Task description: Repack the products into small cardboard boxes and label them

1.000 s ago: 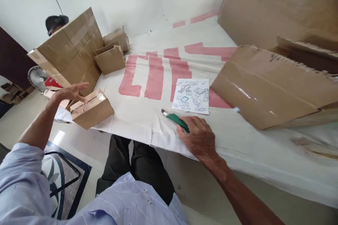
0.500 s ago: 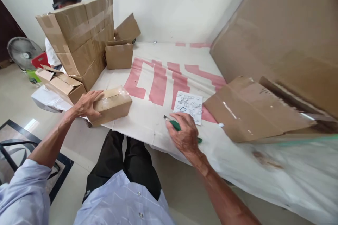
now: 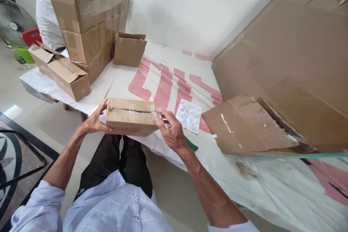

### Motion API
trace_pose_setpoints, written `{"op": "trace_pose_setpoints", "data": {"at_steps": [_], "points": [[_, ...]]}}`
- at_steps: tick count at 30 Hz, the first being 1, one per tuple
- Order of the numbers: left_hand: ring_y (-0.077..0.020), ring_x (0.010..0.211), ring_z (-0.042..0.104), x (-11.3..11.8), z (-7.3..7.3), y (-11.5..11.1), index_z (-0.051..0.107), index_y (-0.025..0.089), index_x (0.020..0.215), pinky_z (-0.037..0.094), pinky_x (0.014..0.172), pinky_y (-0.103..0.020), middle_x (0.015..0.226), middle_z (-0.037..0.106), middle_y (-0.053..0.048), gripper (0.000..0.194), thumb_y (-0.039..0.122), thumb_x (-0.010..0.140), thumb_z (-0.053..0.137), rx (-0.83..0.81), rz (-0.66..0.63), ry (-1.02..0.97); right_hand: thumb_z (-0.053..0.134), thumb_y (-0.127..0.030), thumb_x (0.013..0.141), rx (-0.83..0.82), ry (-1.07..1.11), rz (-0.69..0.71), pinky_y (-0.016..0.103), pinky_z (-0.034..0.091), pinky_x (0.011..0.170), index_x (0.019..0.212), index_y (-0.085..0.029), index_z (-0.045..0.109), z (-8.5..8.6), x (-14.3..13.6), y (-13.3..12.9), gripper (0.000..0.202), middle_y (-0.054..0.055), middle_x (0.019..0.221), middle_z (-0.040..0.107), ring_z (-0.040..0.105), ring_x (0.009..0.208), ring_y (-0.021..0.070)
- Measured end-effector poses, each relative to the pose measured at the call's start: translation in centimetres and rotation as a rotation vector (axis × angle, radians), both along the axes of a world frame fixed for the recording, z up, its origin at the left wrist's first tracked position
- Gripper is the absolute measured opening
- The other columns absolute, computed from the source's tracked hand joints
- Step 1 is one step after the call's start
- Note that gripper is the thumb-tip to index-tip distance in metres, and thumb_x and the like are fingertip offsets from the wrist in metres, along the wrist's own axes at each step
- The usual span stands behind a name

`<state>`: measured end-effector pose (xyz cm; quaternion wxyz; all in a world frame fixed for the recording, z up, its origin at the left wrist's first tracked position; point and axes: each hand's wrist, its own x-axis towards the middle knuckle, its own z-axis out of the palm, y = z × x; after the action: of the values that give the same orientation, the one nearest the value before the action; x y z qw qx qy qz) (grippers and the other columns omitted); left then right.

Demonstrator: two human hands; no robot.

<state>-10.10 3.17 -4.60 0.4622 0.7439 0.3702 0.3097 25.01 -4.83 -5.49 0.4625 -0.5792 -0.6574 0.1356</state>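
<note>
A small cardboard box (image 3: 132, 129) is between my hands at the table's front edge, its top turned toward me with a ragged slit along the seam. My left hand (image 3: 94, 119) grips its left end, thumb low and fingers behind. At the right end, my right hand (image 3: 172, 128) has thumb and fingers closed against the top corner. A green handle (image 3: 191, 144) shows past the right wrist; whether the palm still holds it is hidden. Just beyond that hand lies a paper sheet (image 3: 189, 116) covered in small drawn shapes.
Taped cardboard boxes (image 3: 92, 32) are stacked at the left, with a partly open box (image 3: 61, 70) in front and another open box (image 3: 130, 49) behind. A large carton (image 3: 282, 61) fills the right, its flap (image 3: 244, 127) over the table. A person's white sleeve (image 3: 49, 20) shows behind the stack.
My right hand has moved left from beside the paper to the small box. That box has shifted right and turned, its slit seam now showing. The far open box's raised flap is no longer visible.
</note>
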Motion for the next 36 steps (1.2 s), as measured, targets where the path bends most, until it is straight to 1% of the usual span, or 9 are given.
{"op": "trace_pose_setpoints", "data": {"at_steps": [2,4,8,12,16,23,29,33,36], "points": [[-0.0481,0.158,0.043,1.1,-0.4,-1.0,0.019,0.03,0.175,0.034,0.128,-0.066,0.168,0.046,-0.023,0.144,0.059,0.06,0.099,0.057,0.055,-0.064,0.057,-0.049,0.103,-0.016,-0.002,-0.024,0.041,0.064,0.088,0.127,-0.022,0.074,-0.2,0.6,-0.2,0.04,0.014,0.126,0.076,0.072,0.11,0.028],[-0.0458,0.154,0.049,2.4,-0.1,-1.9,0.019,0.029,0.175,0.035,0.129,-0.064,0.163,0.051,-0.02,0.142,0.058,0.061,0.099,0.13,0.082,-0.116,0.055,-0.049,0.103,-0.036,-0.013,-0.052,0.042,0.063,0.089,0.126,-0.022,0.074,-0.2,1.5,-0.4,0.04,0.014,0.126,0.077,0.073,0.112,0.0289],[-0.0463,0.151,0.05,4.8,1.1,-3.2,0.025,0.031,0.173,0.035,0.129,-0.065,0.162,0.05,-0.019,0.141,0.064,0.058,0.1,0.216,0.126,-0.151,0.054,-0.049,0.1,-0.086,-0.009,-0.086,0.043,0.063,0.088,0.126,-0.021,0.074,-0.2,3.2,-1.0,0.043,0.014,0.127,0.078,0.073,0.114,0.0302],[-0.0473,0.15,0.05,6.4,1.7,-3.9,0.033,0.035,0.168,0.036,0.128,-0.067,0.161,0.051,-0.018,0.135,0.07,0.057,0.099,0.297,0.148,-0.152,0.055,-0.046,0.096,-0.11,0.015,-0.123,0.042,0.062,0.085,0.118,-0.021,0.077,0.0,4.0,-1.2,0.039,0.012,0.122,0.079,0.073,0.111,0.0302],[-0.0476,0.146,0.053,7.2,2.1,-4.4,0.034,0.034,0.166,0.039,0.124,-0.067,0.159,0.053,-0.017,0.133,0.074,0.056,0.098,0.379,0.157,-0.127,0.055,-0.043,0.094,-0.113,0.011,-0.147,0.041,0.061,0.082,0.113,-0.022,0.077,-0.1,4.3,-1.1,0.036,0.01,0.112,0.08,0.073,0.101,0.0287],[-0.043,0.136,0.057,7.9,2.9,-5.1,0.041,0.031,0.161,0.044,0.118,-0.059,0.153,0.058,-0.016,0.125,0.069,0.058,0.1,0.418,0.188,-0.07,0.052,-0.038,0.094,-0.03,-0.022,-0.155,0.04,0.06,0.082,0.109,-0.022,0.074,-0.4,4.2,-0.8,0.031,0.011,0.115,0.076,0.07,0.108,0.0277],[-0.0475,0.142,0.053,8.9,3.8,-5.1,0.036,0.034,0.165,0.038,0.12,-0.063,0.158,0.056,-0.018,0.137,0.074,0.052,0.1,0.434,0.123,-0.012,0.053,-0.042,0.098,0.008,-0.023,-0.157,0.042,0.06,0.085,0.108,-0.021,0.075,0.5,3.8,-0.2,0.032,0.013,0.113,0.074,0.069,0.11,0.0286],[-0.048,0.15,0.046,9.1,4.5,-5.0,0.029,0.036,0.168,0.036,0.122,-0.064,0.171,0.044,-0.017,0.134,0.058,0.059,0.103,0.468,0.024,0.015,0.053,-0.041,0.097,-0.008,-0.029,-0.147,0.041,0.061,0.081,0.104,-0.021,0.076,0.8,4.0,0.3,0.03,0.013,0.109,0.075,0.07,0.106,0.0281],[-0.0464,0.15,0.047,9.0,4.9,-5.1,0.028,0.034,0.168,0.039,0.12,-0.062,0.171,0.045,-0.017,0.131,0.041,0.06,0.102,0.466,0.027,0.034,0.056,-0.041,0.097,0.031,-0.022,-0.15,0.04,0.062,0.081,0.102,-0.022,0.075,2.1,3.8,0.4,0.028,0.011,0.11,0.076,0.071,0.105,0.0266]]}}
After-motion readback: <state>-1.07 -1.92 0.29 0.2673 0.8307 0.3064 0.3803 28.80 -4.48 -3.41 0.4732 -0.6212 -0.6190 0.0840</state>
